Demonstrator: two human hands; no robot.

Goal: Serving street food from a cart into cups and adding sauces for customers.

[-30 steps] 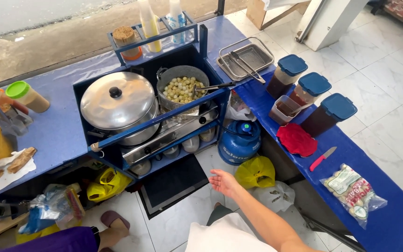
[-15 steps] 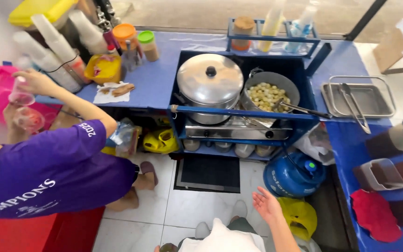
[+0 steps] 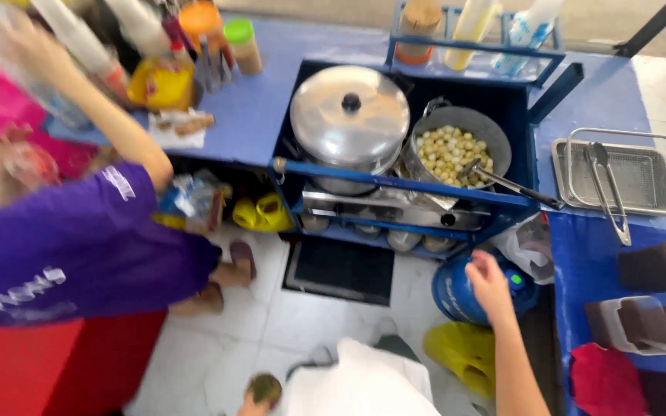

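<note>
My right hand (image 3: 490, 283) hangs empty, fingers loosely apart, just above the blue gas cylinder (image 3: 468, 296) under the blue cooking stand (image 3: 395, 181). At the bottom edge, a blurred bit of my left hand (image 3: 250, 404) shows beside a small round olive-coloured thing (image 3: 265, 387); I cannot tell its grip. On the stand sit a pot with a steel lid (image 3: 350, 115) and a pan of pale round balls (image 3: 450, 150) with a ladle (image 3: 506, 183) resting in it.
A person in a purple shirt (image 3: 63, 246) crouches at left, an arm (image 3: 94, 100) raised to the blue counter (image 3: 248, 108) with bottles and jars. At right are a wire tray with tongs (image 3: 618, 177), containers and a red cloth (image 3: 607, 381). Yellow bags lie on the tiled floor.
The view has swung left and closer to the stand. My right hand has risen from the floor area to the gas cylinder. The person in purple has raised an arm higher over the counter.
</note>
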